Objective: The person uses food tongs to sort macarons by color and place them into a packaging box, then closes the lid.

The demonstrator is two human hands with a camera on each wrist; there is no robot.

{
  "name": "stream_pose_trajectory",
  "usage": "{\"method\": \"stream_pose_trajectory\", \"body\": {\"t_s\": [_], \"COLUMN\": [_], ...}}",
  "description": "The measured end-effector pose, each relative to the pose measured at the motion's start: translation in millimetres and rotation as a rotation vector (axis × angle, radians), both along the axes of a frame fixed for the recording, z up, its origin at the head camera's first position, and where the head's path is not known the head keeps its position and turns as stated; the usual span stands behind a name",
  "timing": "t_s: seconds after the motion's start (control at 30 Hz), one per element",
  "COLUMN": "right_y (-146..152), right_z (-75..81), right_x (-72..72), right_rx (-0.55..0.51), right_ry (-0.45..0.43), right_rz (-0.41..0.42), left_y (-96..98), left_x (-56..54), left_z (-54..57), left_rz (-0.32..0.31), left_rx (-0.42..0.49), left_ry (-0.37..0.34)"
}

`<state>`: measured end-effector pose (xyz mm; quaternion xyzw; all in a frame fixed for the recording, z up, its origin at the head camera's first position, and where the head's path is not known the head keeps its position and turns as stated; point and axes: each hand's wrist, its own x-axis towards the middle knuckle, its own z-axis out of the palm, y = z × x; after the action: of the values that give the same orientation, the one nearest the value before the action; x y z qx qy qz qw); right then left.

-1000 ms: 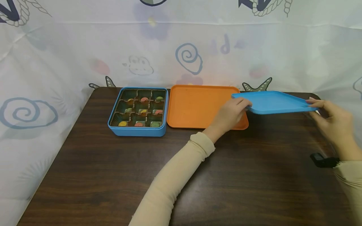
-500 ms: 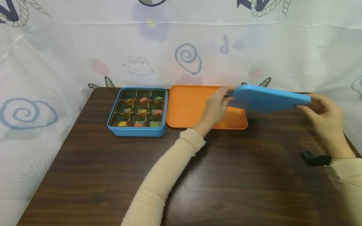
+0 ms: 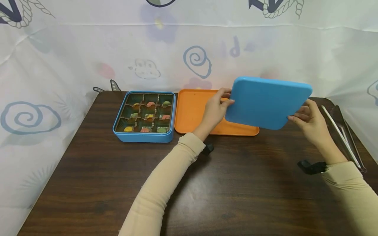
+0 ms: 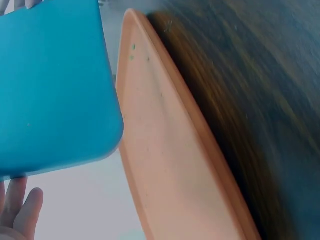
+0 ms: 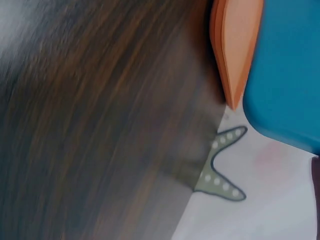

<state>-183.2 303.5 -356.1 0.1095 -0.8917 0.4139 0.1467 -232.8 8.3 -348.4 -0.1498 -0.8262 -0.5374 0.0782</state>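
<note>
A blue rectangular lid (image 3: pixel 268 101) is held up and tilted, its flat outer face toward me. My left hand (image 3: pixel 214 109) pinches its left edge, with the thumb on the near face. At the lower right edge, my right hand (image 3: pixel 313 127) grips the lid in the same way. Behind and below it lies an orange tray (image 3: pixel 195 111), partly covered. In the left wrist view the lid (image 4: pixel 55 95) hangs beside the tray (image 4: pixel 170 145), and fingers (image 4: pixel 27 215) show at its edge. The right wrist view shows a lid corner (image 5: pixel 287 75).
Left of the tray stands a blue box (image 3: pixel 143 137) with a dark divided insert holding small yellow, pink and green pieces. Metal tongs (image 3: pixel 339 132) lie at the table's right edge, partly behind my right wrist. A patterned white cloth (image 3: pixel 165 49) hangs behind the table (image 3: pixel 236 196).
The lid has turned from nearly level, inside up, to steeply tilted with its outer face toward me. Both hands have moved left with it, and the tongs have come into view.
</note>
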Motion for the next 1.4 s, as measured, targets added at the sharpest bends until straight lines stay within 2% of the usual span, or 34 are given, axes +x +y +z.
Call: {"method": "stream_pose_trajectory", "body": {"t_s": [0.17, 0.33, 0.57, 0.73, 0.87, 1.0, 1.13, 1.4], "right_y": [-12.4, -25.5, -51.2, -67.8, -80.3, -94.1, -107.4, -127.1], "right_z": [-0.4, 3.2, 10.5, 13.4, 14.6, 15.6, 17.0, 15.8], "right_x": [-2.5, -5.3, -9.6, -12.6, -16.2, -19.1, -20.3, -20.9], "right_rx": [-0.039, -0.139, -0.303, -0.426, -0.430, -0.460, -0.485, -0.456], "right_ry": [0.024, 0.003, 0.006, 0.018, 0.021, 0.007, -0.004, -0.097], "right_rz": [-0.059, -0.085, -0.060, -0.028, -0.059, -0.066, -0.041, 0.021], "left_y": [-11.4, -22.7, -39.2, -54.1, -67.0, -81.8, -95.5, -119.3], "left_x": [-2.6, -3.0, -1.3, 0.4, 2.2, 3.6, 6.0, 10.1], "left_z": [4.3, 11.2, 16.8, 21.3, 26.1, 30.0, 31.8, 31.7], "left_rz": [0.020, 0.068, 0.113, 0.103, 0.064, 0.069, 0.094, 0.114], "left_rx": [0.035, 0.131, 0.269, 0.276, 0.269, 0.229, 0.192, 0.220], "left_ry": [-0.044, -0.075, -0.085, -0.108, -0.176, -0.239, -0.251, -0.255]}}
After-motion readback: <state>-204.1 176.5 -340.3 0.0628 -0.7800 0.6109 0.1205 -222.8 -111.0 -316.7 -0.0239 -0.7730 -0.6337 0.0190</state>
